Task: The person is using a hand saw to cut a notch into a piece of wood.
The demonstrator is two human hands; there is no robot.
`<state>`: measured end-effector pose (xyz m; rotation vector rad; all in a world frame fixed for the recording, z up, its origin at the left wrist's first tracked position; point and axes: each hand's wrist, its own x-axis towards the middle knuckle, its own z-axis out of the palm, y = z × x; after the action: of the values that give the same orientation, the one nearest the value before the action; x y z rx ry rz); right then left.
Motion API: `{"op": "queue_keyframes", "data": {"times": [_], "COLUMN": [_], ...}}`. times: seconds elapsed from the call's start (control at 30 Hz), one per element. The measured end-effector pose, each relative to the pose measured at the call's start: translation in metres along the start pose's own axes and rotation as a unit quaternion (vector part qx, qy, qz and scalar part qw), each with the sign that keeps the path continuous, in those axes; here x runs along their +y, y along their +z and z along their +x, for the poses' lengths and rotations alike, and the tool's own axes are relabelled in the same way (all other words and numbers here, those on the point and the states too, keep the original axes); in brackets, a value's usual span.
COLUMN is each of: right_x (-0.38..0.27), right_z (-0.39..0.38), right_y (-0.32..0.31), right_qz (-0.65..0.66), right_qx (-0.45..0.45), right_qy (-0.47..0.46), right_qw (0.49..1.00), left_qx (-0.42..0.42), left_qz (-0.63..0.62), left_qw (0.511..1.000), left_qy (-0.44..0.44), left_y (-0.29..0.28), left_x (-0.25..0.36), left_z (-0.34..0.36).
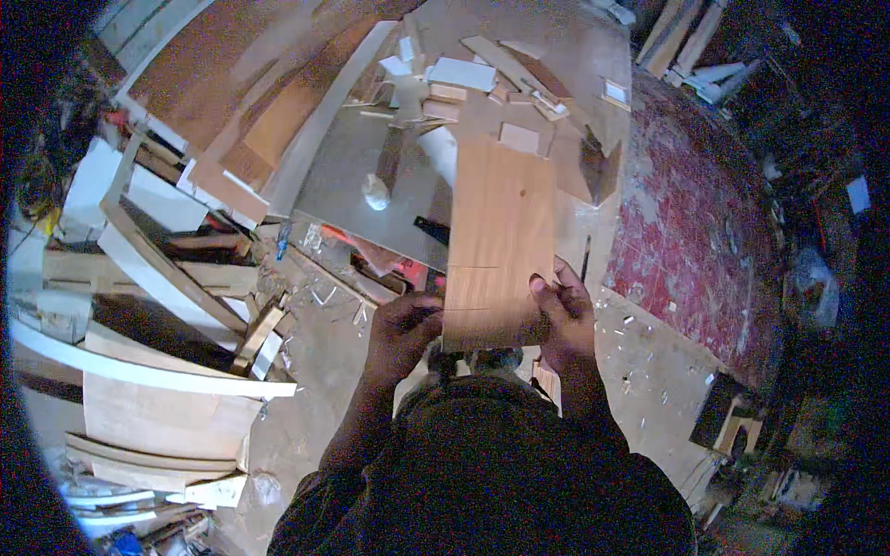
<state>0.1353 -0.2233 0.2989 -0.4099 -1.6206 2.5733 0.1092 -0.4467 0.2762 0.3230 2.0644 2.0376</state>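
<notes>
A flat rectangular wooden board (505, 222) with a light brown grain is held out in front of my body, its long side pointing away from me. Two thin dark lines run across its nearer part, and a small knot shows farther up. My left hand (408, 326) is closed at the board's near left edge, its fingers partly in shadow. On the right edge my right hand (565, 313) grips it, thumb on top and fingers behind. Beyond the board lies a grey-topped worktable (324, 185), and a dark flat strip (430, 229) shows beside the board's left edge.
Wood offcuts (464, 74) litter the table's far part. A crumpled white lump (375, 192) lies on its grey top. Large brown sheets (250, 74) stand at the far left, with stacked boards (167, 408) nearer. A worn red surface (695, 222) spreads right. Scraps dot the floor (640, 371).
</notes>
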Motion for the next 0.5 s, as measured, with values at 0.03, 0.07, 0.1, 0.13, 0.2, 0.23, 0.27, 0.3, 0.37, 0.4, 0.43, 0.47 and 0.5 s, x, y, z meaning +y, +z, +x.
{"op": "queue_keyframes", "data": {"times": [0.03,0.07,0.1,0.13,0.2,0.23,0.27,0.3,0.37,0.4,0.43,0.47,0.5], "right_x": [0.005,0.011,0.016,0.017,0.012,0.018,0.027,0.033,0.036,0.038,0.044,0.054,0.060], "right_z": [0.001,0.003,0.004,0.002,-0.007,-0.006,-0.003,0.000,0.001,0.002,0.004,0.008,0.011], "right_y": [0.007,0.014,0.021,0.034,0.058,0.061,0.061,0.063,0.076,0.082,0.085,0.085,0.085], "right_qz": [-0.003,-0.013,-0.023,-0.027,0.042,0.039,0.021,0.002,-0.017,-0.032,-0.034,-0.076,-0.117], "right_qx": [-0.006,-0.019,-0.032,-0.040,-0.055,-0.063,-0.064,-0.065,-0.088,-0.103,-0.117,-0.130,-0.143], "right_qy": [0.002,-0.002,-0.007,-0.004,0.041,0.045,0.051,0.057,0.052,0.043,0.048,0.025,0.001], "right_qw": [1.000,1.000,0.999,0.999,0.997,0.996,0.996,0.996,0.995,0.993,0.991,0.988,0.983], "left_qx": [0.019,0.025,0.028,0.034,0.056,0.071,0.081,0.109,0.149,0.173,0.200,0.215,0.228], "left_qz": [-0.032,-0.033,-0.005,0.023,-0.057,-0.134,-0.134,-0.128,-0.123,-0.101,-0.077,-0.075,-0.074], "left_qw": [0.999,0.999,0.999,0.998,0.995,0.985,0.984,0.982,0.977,0.975,0.972,0.969,0.964], "left_qy": [0.027,0.028,0.036,0.044,0.063,0.083,0.085,0.090,0.094,0.095,0.097,0.100,0.114], "left_y": [-0.007,-0.015,-0.022,-0.030,-0.037,-0.039,-0.042,-0.045,-0.050,-0.051,-0.053,-0.054,-0.055], "left_x": [-0.003,-0.005,-0.006,-0.008,-0.005,-0.003,-0.003,-0.005,-0.007,-0.006,-0.001,-0.001,-0.003], "left_z": [-0.002,-0.006,-0.012,-0.018,-0.027,-0.032,-0.037,-0.041,-0.049,-0.054,-0.061,-0.065,-0.070]}}
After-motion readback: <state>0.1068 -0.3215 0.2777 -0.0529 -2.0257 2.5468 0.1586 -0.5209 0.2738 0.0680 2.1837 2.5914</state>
